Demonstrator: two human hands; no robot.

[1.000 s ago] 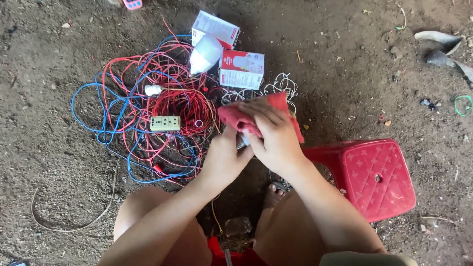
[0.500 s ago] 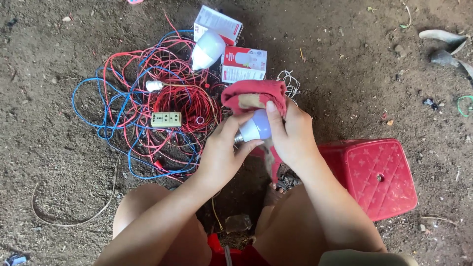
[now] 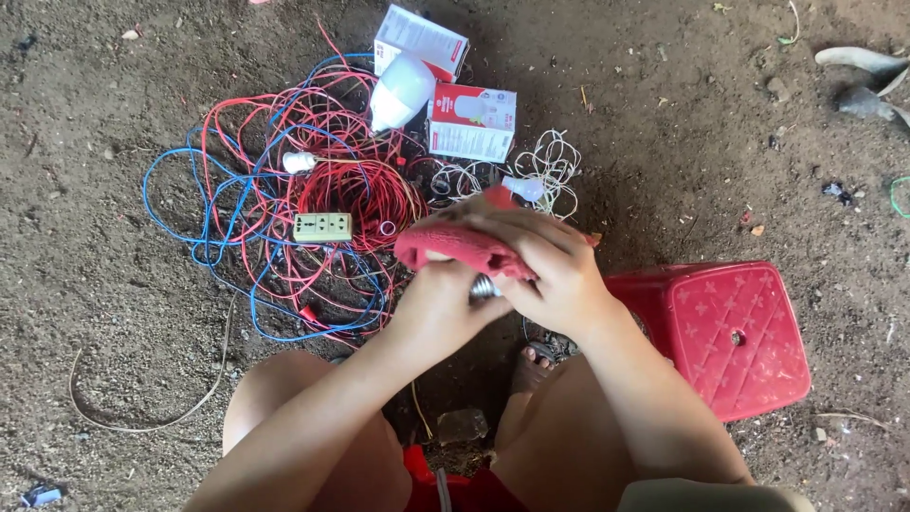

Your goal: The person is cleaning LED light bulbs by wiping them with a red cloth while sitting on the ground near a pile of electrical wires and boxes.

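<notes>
On bare brown dirt ground, a seated person works over their knees. The right hand lies on top, fingers pressed down over a red cloth that wraps a light bulb; only the bulb's metal screw base peeps out beneath. The left hand cups from below, its grip closed around the bulb near that base. A bulb is light but probably fragile and smooth, so the soft cloth likely helps the hold, and the stiff base seems the safest place to take it. Just right stands a red plastic stool; far and left lie tangled red and blue wires, a cream socket block, another white bulb and two cartons.
</notes>
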